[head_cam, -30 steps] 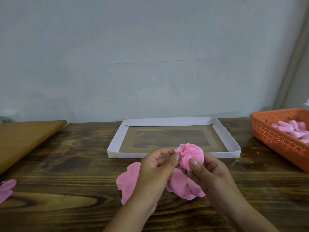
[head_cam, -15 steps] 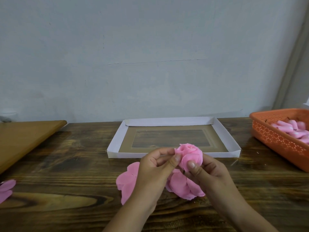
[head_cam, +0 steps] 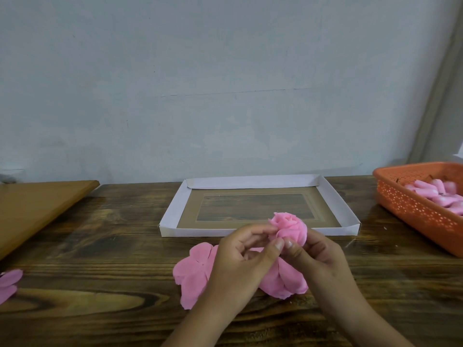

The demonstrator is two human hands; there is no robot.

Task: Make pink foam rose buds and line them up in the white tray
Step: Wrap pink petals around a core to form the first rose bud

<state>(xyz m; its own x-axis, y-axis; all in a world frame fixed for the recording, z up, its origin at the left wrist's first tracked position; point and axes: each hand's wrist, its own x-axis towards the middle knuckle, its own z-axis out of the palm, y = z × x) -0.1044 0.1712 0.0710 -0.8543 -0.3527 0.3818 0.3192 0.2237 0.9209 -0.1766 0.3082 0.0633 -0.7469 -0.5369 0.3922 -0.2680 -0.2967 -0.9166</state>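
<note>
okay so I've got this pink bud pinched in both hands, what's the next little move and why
Probably carry the rose bud forward and set it in a corner of the white tray. It already looks wrapped, both the left hand and right hand pinch its base, and the tray just beyond holds no buds.

A dark wooden table [head_cam: 100,246] meets a pale wall [head_cam: 225,83]; a lighter board [head_cam: 32,209] lies at its left

Lighting: soft, even, moderately bright; source perhaps overhead, not in view. Shadows: faint, under the white tray [head_cam: 258,232] rim. Glare: mild sheen on the bench [head_cam: 100,246]. Focus: slightly soft throughout. Distortion: wide-angle bowing at the frame edges.
</note>
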